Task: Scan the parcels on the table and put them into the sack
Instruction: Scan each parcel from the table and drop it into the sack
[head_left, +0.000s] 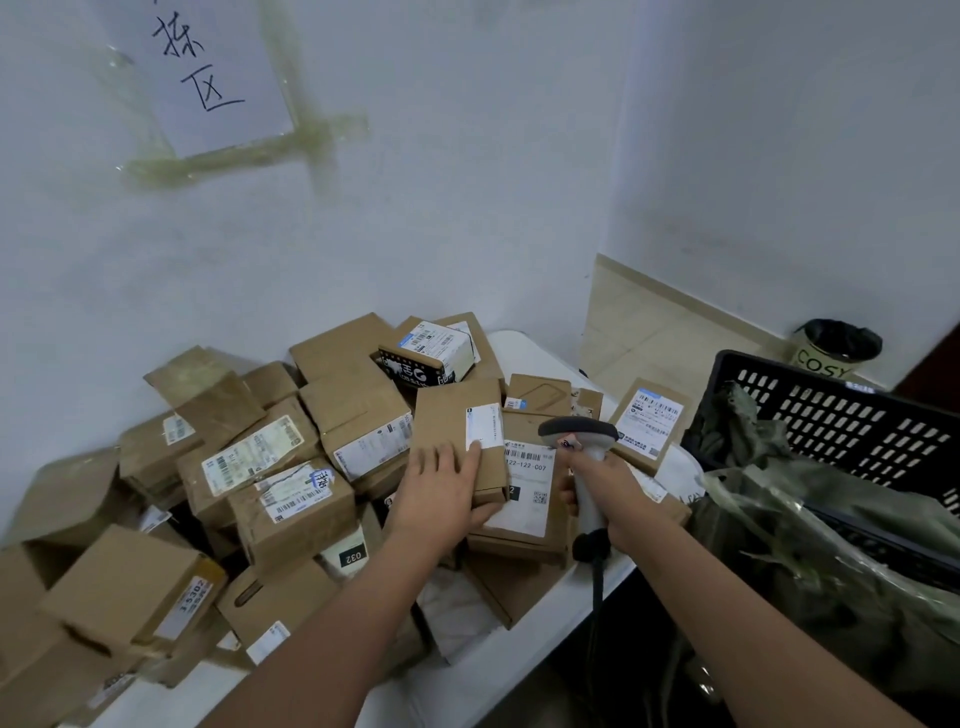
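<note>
Several brown cardboard parcels (291, 483) with white labels lie heaped on a white table (519, 348). My left hand (441, 493) grips one small brown parcel (457, 431) at its near end, fingers on top and thumb beneath, holding it tilted above the heap. My right hand (602, 483) grips the handle of a white and grey barcode scanner (582, 436), whose head points left at the held parcel's label. A dark green sack (810, 561) sits open at the right, beside the table's edge.
A black perforated plastic crate (841, 421) stands behind the sack at the right. A bin lined with a black bag (836, 345) sits on the tiled floor in the far corner. The scanner's black cable hangs over the table's front edge. A taped paper sign hangs on the wall.
</note>
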